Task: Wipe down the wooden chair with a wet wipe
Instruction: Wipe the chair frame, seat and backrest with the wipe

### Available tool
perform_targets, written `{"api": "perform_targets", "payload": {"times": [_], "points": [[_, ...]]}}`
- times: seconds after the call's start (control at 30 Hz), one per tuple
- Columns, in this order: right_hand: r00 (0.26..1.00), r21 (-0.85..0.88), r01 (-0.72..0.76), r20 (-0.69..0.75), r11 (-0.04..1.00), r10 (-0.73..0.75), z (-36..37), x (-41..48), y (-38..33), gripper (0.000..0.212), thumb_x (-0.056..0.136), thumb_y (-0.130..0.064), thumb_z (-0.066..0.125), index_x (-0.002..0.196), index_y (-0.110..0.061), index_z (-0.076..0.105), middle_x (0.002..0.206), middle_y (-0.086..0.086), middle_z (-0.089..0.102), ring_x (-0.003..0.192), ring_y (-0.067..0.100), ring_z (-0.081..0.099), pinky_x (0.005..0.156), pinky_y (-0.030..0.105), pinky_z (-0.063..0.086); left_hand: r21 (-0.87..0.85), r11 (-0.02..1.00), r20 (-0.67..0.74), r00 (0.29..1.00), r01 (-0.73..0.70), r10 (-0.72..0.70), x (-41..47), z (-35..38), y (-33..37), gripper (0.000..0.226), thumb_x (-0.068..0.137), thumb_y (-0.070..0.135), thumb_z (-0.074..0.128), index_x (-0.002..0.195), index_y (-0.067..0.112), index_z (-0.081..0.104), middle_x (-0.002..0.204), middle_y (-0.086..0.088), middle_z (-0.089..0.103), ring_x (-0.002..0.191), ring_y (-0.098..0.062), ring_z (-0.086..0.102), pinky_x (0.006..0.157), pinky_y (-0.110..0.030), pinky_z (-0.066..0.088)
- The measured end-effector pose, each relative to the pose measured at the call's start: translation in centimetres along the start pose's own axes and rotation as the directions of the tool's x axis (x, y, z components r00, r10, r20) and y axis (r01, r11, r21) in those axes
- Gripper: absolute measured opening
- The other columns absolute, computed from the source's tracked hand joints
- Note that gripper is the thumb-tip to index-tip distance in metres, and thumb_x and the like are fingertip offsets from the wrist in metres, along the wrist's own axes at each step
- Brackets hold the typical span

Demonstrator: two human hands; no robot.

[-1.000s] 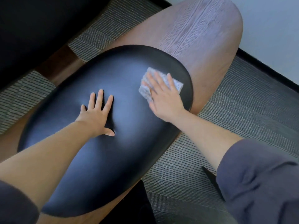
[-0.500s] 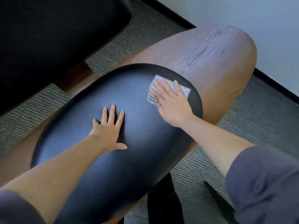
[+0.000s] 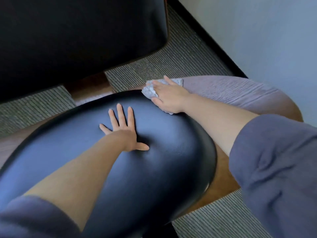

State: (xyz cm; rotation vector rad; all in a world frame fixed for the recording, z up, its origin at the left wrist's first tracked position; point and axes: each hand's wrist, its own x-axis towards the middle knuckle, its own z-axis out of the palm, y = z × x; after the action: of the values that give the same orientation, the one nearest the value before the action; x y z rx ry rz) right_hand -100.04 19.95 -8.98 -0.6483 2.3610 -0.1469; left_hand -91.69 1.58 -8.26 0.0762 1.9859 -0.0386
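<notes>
Left hand point(image 3: 122, 129) was planted flat on the black seat cushion point(image 3: 154, 169), fingers spread and loose, holding nothing. Just past it the right hand point(image 3: 169, 97) pressed the wet wipe point(image 3: 150, 91) down at the cushion's far edge, where the wooden chair point(image 3: 240, 93) showed bare grain, fingers laid fairly straight over the bunched wipe. Striped carpet point(image 3: 171, 57) beyond, then a pale wall point(image 3: 257, 31)

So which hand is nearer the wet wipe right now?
Right. The right hand presses directly on the wet wipe at the black cushion's far edge; the left hand rests flat on the cushion, apart from the wipe, closer to the person.
</notes>
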Motion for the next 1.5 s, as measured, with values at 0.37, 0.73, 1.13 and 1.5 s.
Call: {"api": "perform_targets", "payload": {"times": [0.37,0.73,1.13,1.5], "points": [[0.995,0.067,0.077,0.064,0.995,-0.081,-0.9,5.2,-3.7,0.055,0.104,-0.032,0.026,0.152,-0.005,0.022,0.160,0.007,0.024,0.150,0.016,0.012,0.122,0.039,0.000,0.003,1.000,0.125,0.992,0.018,-0.018,0.2,-0.8,-0.1,0.138,0.067,0.079,0.061,0.123,0.021,-0.050,0.139,-0.013,-0.055,0.134,-0.043,-0.040,0.108,-0.074,0.000],[0.998,-0.463,-0.061,-0.052,0.884,0.042,-1.9,-8.5,5.4,0.062,0.101,-0.043,0.020,0.154,-0.013,0.008,0.164,0.004,-0.002,0.151,0.025,-0.004,0.119,0.056,-0.004,0.008,0.999,0.044,0.998,0.041,-0.041,-1.4,-1.1,0.6,0.137,0.069,0.076,0.063,0.138,0.020,-0.043,0.146,-0.011,-0.049,0.139,-0.040,-0.034,0.113,-0.067,0.003],[0.994,-0.584,-0.089,-0.098,0.807,0.039,-1.0,-7.5,4.8,0.063,0.100,-0.047,0.013,0.156,-0.019,-0.001,0.164,0.003,-0.006,0.151,0.025,-0.007,0.119,0.056,-0.003,0.078,0.997,-0.076,0.997,0.022,-0.016,-2.0,-0.2,0.0,0.136,0.069,0.081,0.057,0.143,0.016,-0.037,0.152,-0.016,-0.038,0.144,-0.040,-0.022,0.116,-0.058,0.013],[0.972,-0.623,-0.228,-0.187,0.749,0.140,-2.3,-23.0,9.4,0.067,0.092,-0.044,0.022,0.149,-0.010,0.035,0.159,0.014,0.025,0.148,0.033,0.020,0.114,0.065,0.011,-0.075,0.988,-0.133,0.983,-0.134,0.124,-4.6,1.2,2.4,0.135,0.065,0.077,0.066,0.150,0.023,-0.024,0.157,-0.011,-0.030,0.147,-0.030,-0.021,0.112,-0.062,0.021]]}}
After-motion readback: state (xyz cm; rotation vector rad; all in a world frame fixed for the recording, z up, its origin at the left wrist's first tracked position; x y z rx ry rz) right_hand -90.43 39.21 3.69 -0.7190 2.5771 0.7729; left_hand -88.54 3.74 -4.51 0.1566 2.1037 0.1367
